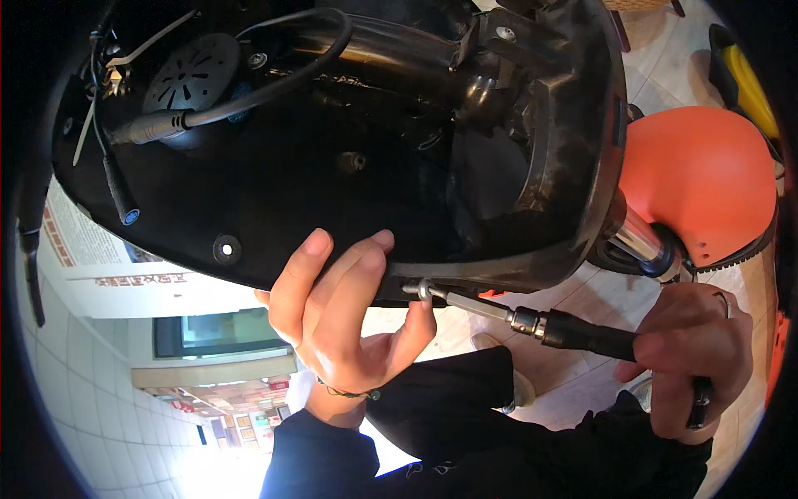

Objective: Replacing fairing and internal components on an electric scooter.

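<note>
A large black plastic shell (291, 191), its hollow inside facing me, fills the upper middle. My left hand (341, 308) grips its lower edge, with several fingers laid over the inside and the thumb below. Just above that thumb a small metal bolt head or washer (425, 290) sits at the edge. The tip of a screwdriver (573, 333) with a black handle and a long metal bit meets it. My right hand (694, 358) is closed around the handle's far end at the right. How deep the tip sits cannot be made out.
A cable with a thick plug (158, 126) and a loose blue-ended connector (125, 200) hang inside the shell at left, near a round slotted black disc (191, 73). An orange fender (698, 179) over a tyre and a shiny metal tube (644, 237) stand at right.
</note>
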### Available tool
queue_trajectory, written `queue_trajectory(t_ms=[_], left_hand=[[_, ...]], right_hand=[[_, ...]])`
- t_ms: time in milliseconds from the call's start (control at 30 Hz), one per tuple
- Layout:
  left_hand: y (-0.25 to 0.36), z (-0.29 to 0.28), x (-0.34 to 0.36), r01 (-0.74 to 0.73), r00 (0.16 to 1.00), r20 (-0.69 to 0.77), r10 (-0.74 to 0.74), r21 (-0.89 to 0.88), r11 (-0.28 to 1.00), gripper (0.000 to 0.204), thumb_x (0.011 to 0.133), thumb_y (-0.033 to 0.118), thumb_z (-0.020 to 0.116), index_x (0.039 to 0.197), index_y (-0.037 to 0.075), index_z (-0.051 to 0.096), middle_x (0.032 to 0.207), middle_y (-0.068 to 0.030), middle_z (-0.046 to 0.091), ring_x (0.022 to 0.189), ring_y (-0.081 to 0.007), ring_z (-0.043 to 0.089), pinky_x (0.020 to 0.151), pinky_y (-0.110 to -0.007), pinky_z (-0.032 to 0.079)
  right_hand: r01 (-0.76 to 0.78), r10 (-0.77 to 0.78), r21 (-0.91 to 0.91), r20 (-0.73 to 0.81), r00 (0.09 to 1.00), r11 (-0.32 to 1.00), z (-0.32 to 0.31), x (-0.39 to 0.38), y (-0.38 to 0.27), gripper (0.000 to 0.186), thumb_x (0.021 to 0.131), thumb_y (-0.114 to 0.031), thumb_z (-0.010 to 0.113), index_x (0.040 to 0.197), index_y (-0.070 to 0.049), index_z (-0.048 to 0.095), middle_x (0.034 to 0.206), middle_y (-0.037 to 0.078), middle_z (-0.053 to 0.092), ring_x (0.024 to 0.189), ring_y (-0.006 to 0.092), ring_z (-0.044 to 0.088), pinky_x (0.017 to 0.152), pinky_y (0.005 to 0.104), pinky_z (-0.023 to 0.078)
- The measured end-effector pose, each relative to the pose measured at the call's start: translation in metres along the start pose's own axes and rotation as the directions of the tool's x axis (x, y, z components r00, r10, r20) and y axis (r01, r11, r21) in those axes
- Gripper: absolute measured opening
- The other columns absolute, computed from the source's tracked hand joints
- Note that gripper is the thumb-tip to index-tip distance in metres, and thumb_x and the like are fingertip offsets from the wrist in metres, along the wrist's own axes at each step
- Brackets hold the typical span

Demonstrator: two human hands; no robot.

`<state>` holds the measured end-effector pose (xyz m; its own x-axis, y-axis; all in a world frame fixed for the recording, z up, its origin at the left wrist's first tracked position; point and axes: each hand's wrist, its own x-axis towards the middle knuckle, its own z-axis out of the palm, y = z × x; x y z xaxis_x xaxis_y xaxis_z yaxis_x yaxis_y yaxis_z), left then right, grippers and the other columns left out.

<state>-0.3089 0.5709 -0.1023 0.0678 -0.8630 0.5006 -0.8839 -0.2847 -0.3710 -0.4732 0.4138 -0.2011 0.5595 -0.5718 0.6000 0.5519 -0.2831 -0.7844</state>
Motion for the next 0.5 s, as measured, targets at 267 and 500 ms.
queue_trajectory(t_ms=[267, 500], left_hand=[[-0.006, -0.005, 0.003, -0.037, 0.988, -0.146, 0.048, 0.079, 0.996, 0.042, 0.089, 0.039, 0.043, 0.105, 0.000, 0.050, 0.126, -0.0186, 0.037, 0.120, -0.0291, 0.036, 0.101, -0.045, 0.025], [0.005, 0.015, 0.010, 0.274, 0.818, -0.333, -0.468, -0.491, 0.827, 0.077, 0.077, 0.040, 0.055, 0.137, 0.006, 0.022, 0.145, -0.0187, 0.014, 0.134, -0.0347, 0.011, 0.109, -0.052, 0.014]], right_hand=[[0.068, -0.068, 0.011, 0.032, 0.997, 0.998, 0.002, -0.006, 0.006, 0.022, 0.066, 0.000, 0.051, 0.086, -0.008, 0.053, 0.061, 0.001, 0.056, 0.043, 0.0111, 0.050, 0.043, 0.0231, 0.036], [-0.033, 0.033, 0.003, -0.039, 0.999, 0.999, 0.006, -0.005, 0.006, 0.019, 0.069, 0.000, 0.051, 0.084, -0.009, 0.053, 0.060, 0.000, 0.055, 0.042, 0.0107, 0.049, 0.043, 0.0232, 0.037]])
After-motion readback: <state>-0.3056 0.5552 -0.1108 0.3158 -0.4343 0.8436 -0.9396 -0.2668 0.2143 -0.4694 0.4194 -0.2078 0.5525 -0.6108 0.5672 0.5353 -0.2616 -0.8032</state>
